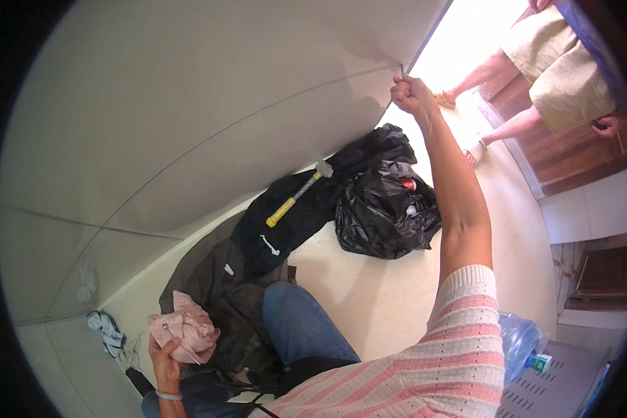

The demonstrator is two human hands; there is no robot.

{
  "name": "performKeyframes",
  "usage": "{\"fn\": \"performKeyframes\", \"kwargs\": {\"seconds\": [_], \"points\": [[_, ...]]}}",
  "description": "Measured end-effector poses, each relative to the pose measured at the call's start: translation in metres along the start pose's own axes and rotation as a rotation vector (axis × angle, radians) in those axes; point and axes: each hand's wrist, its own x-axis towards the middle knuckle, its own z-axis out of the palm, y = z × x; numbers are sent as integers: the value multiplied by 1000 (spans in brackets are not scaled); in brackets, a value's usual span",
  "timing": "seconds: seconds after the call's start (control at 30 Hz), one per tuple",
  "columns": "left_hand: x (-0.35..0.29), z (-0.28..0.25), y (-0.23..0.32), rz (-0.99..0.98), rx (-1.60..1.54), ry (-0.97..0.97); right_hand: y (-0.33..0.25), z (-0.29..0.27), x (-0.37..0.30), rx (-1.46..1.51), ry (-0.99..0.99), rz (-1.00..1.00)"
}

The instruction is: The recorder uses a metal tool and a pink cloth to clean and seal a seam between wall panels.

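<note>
My left hand (165, 362), at the lower left, grips a bunched pink cloth (188, 322). A small round metallic spot shows on the cloth's front. My right arm reaches far up to the wall's edge by the bright doorway. There my right hand (412, 94) is closed, with a short thin dark piece showing above its fingers against the wall (257, 63); what it is I cannot make out. Below, a hammer (299, 195) with a grey head and a yellow handle lies on black clothing (278, 230) along the wall's foot.
A black plastic bag (383, 216) with a red-capped item stands below my right arm. Another person (564, 70) in khaki shorts stands at the upper right, near a brown wooden door (571, 157). A clear water jug (519, 345) is at the lower right, a crumpled cloth (105, 333) at the left.
</note>
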Motion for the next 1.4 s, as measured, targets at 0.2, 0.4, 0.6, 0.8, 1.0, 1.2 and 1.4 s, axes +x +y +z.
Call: {"fn": "performKeyframes", "kwargs": {"seconds": [0.2, 0.4, 0.6, 0.8, 1.0, 1.2, 1.4], "points": [[-2, 0, -1, 6, 0, -7, 14, 5, -3, 1, 16, 6], [-8, 7, 5, 23, -3, -19, 28, 12, -12, 5, -3, 44], [-9, 5, 6, 33, -17, -40, 51, 19, -22, -24, -32, 69], [-15, 8, 10, 54, -13, -39, 78, 34, -35, -46, -30, 79], [-19, 6, 13, 57, -23, -33, 95, 44, -41, -31, -13, 105], [-26, 9, 17, 74, -11, -21, 110, 48, -42, -54, -34, 127], [-29, 6, 19, 89, -10, -19, 137, 61, -49, -69, -58, 147]]}}
